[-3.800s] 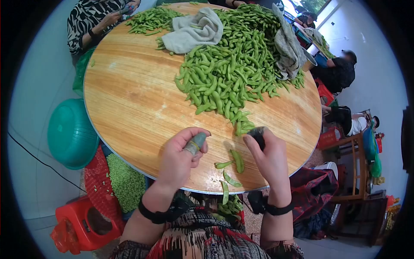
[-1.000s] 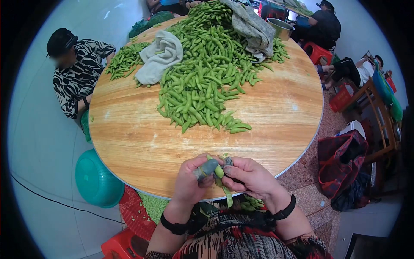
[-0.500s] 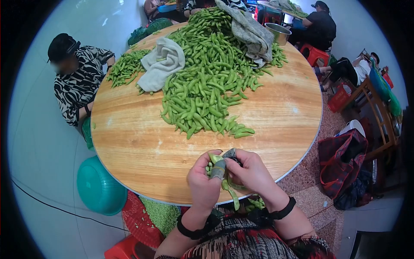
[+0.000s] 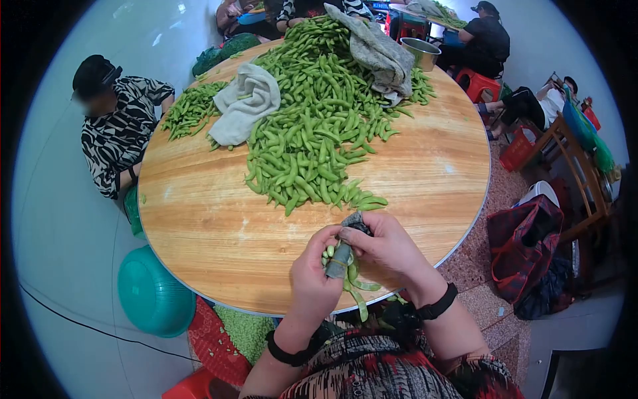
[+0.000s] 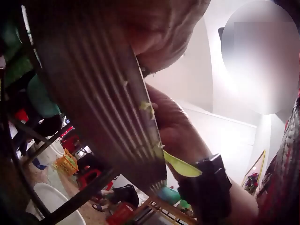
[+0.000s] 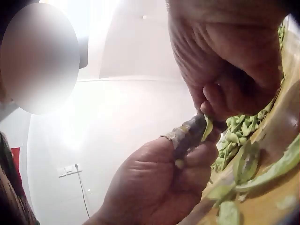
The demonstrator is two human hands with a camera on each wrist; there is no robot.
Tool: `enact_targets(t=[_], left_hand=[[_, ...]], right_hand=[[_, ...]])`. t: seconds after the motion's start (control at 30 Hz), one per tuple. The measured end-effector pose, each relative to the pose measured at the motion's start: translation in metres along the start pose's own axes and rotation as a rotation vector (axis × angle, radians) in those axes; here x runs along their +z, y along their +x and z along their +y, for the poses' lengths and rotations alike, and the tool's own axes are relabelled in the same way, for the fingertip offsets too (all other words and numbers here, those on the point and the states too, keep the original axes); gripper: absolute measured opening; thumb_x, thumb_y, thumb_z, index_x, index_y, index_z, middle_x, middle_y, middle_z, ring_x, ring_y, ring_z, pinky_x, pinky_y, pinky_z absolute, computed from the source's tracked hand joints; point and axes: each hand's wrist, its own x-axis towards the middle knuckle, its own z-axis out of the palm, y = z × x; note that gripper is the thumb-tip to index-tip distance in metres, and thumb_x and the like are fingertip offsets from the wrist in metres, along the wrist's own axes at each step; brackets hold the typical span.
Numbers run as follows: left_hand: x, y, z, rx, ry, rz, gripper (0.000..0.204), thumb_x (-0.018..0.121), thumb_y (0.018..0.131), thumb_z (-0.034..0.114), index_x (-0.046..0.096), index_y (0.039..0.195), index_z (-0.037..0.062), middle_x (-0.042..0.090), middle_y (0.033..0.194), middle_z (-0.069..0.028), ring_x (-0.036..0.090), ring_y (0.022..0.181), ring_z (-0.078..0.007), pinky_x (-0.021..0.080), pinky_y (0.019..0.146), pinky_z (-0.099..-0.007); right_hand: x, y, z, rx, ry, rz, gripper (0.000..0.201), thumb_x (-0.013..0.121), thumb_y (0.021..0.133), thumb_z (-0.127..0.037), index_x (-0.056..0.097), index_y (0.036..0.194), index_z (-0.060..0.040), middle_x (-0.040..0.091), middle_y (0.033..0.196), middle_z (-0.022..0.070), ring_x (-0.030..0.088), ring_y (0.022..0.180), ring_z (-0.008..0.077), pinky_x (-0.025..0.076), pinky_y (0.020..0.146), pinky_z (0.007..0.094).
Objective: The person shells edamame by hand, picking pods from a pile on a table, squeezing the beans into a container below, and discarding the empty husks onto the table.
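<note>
My left hand (image 4: 314,272) and right hand (image 4: 392,249) meet over the near edge of the table. The left thumb wears a grey cover (image 4: 339,261) with a yellowish band; dark grey covering wraps a right fingertip. Both hands pinch a green edamame pod (image 6: 207,128), seen between their fingertips in the right wrist view. A few shelled beans (image 4: 329,252) lie in the curl of the left hand. Several loose pods (image 4: 362,286) lie just beneath the hands at the table edge. The left wrist view mostly shows the table's ribbed edge (image 5: 93,93).
A large heap of edamame pods (image 4: 312,146) covers the middle and back of the round wooden table (image 4: 199,219). Two cloths lie on it, a white one (image 4: 246,106) at left. Left below stand a teal basin (image 4: 153,289) and shelled beans (image 4: 246,332). A person (image 4: 119,126) sits at left.
Earlier the hands were apart over the table; now they are together at its near edge, pinching a pod. Over the last second they moved slightly up and beans appeared in the left hand.
</note>
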Motion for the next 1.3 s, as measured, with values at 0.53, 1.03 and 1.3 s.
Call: enact_targets(t=[0.53,1.03,1.3], left_hand=[[-0.022,0.009,0.0,-0.5,-0.815,-0.009,0.032,0.042,0.08,-0.008,0.054,0.108,-0.0014,0.054,0.084,-0.0059,0.039,0.057,-0.0055,0.024,0.042,-0.0145],[-0.028,0.003,-0.007,-0.508,-1.122,-0.257,0.022,0.053,0.083,-0.001,0.056,0.105,0.001,0.056,0.082,-0.002,0.039,0.054,-0.0028,0.025,0.043,-0.014],[-0.019,-0.005,-0.011,-0.368,-0.916,0.002,0.02,0.053,0.077,-0.008,0.058,0.094,0.0013,0.06,0.086,-0.0062,0.047,0.059,-0.0032,0.028,0.044,-0.0149]], right_hand=[[-0.058,0.023,-0.015,-0.21,-1.086,0.278,0.019,0.058,0.079,-0.017,0.057,0.089,-0.0001,0.06,0.07,0.0208,0.06,0.07,0.0371,0.047,0.062,0.0446],[-0.007,-0.025,-0.024,0.418,0.381,-0.333,0.017,0.048,0.089,-0.017,0.052,0.082,-0.003,0.048,0.058,-0.0022,0.036,0.043,0.0024,0.028,0.04,0.0173],[0.005,-0.04,-0.019,0.157,0.131,-0.337,0.022,0.041,0.095,-0.019,0.049,0.08,-0.0045,0.047,0.065,-0.003,0.038,0.053,0.0048,0.032,0.048,0.0195]])
